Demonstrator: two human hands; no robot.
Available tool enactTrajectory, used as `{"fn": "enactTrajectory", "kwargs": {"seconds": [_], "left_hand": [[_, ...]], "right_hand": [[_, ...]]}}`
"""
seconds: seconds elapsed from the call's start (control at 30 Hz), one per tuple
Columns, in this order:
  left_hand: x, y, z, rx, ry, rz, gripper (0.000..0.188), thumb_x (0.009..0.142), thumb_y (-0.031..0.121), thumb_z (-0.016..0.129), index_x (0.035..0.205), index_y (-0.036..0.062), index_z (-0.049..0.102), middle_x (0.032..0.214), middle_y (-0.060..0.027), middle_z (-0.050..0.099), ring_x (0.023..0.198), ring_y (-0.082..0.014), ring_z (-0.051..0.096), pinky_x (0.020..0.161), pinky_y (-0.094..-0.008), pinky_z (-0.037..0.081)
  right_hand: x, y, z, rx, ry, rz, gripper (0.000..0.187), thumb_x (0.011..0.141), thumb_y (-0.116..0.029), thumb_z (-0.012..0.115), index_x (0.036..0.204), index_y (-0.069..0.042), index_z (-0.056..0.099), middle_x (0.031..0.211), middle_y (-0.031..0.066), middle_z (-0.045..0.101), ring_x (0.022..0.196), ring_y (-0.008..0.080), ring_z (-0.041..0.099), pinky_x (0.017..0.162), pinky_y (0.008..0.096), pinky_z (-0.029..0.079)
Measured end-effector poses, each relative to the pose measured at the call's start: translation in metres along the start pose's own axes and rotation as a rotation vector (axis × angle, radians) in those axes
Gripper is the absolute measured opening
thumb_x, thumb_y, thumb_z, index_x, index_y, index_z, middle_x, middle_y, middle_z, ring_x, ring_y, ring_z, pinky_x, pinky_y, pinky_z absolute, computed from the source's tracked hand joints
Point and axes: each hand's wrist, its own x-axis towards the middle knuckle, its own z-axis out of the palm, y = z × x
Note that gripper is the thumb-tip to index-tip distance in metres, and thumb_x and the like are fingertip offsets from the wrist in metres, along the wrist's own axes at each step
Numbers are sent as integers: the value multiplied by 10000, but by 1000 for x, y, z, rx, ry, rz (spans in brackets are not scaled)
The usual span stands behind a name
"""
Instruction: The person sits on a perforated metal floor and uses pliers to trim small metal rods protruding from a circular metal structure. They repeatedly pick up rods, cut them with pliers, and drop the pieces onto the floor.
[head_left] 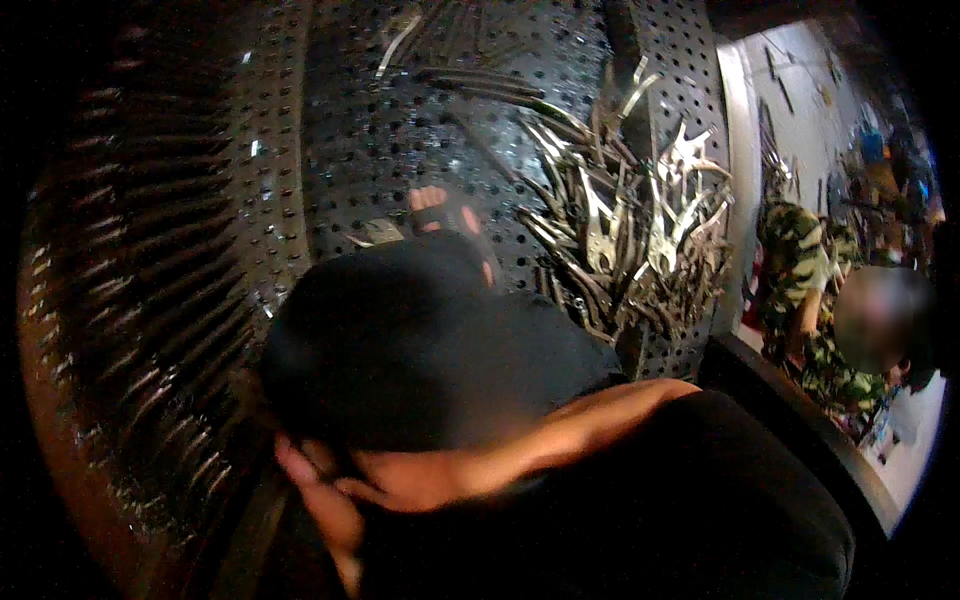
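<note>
"Well, where are our hands?"

"Our left hand [300, 467] and right hand [400, 482] are close together, down low, beside a big black shape [400, 340]. It's too dark, so we can't tell if either grip is holding something or letting go."

"And the metal bits?"

"We see long dark metal pieces [180, 330] in rows, just left of our hands. Shiny plier parts [601, 250] lie in a pile, up and right, on a metal sheet with holes [350, 130]."
</note>
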Motion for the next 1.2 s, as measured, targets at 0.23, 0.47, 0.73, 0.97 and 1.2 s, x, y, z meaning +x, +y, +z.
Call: {"fn": "enactTrajectory", "kwargs": {"seconds": [0.23, 0.47, 0.73, 0.97, 1.2], "left_hand": [[0, -34, 21, -78, 91, -32, 431, 1040, 391, 474, 1318, 72, 554, 1179, -62, 597, 1082, -208, 561, 955, -328, 456], [31, -49, 41, -129, -5, -63, 421, 1023, 354, 506, 1329, 67, 547, 1189, -67, 601, 1095, -208, 565, 965, -333, 456], [49, -69, 47, -56, 9, 11, 418, 1005, 311, 543, 1341, 62, 539, 1200, -72, 605, 1110, -208, 570, 977, -338, 456], [71, -76, 55, 41, 7, 72, 425, 989, 274, 575, 1351, 57, 532, 1210, -77, 609, 1123, -208, 574, 987, -343, 456], [91, -80, 55, 163, 37, 138, 439, 973, 236, 607, 1362, 52, 525, 1220, -81, 612, 1135, -208, 578, 997, -348, 457]], "right_hand": [[-114, -9, -162, 620, 206, -136, 496, 1040, -454, 476, 1077, 41, 479, 1109, 218, 563, 983, 248, 570, 832, 364, 445], [-200, 337, -197, -776, 778, 464, 459, 949, -116, 583, 1393, -13, 528, 1267, 262, 620, 1106, 437, 617, 906, 471, 508], [-129, 336, -171, -1042, 850, 598, 350, 1021, -116, 436, 1321, 1, 572, 1175, 179, 616, 983, 354, 637, 816, 446, 528], [-124, 341, -184, -866, 863, 746, 316, 1036, -142, 437, 1263, 17, 589, 1103, 158, 622, 939, 323, 624, 795, 427, 514], [-152, 329, -192, -338, 941, 746, 303, 1050, -168, 439, 1205, 33, 606, 1030, 137, 628, 895, 292, 611, 774, 407, 501]]}}
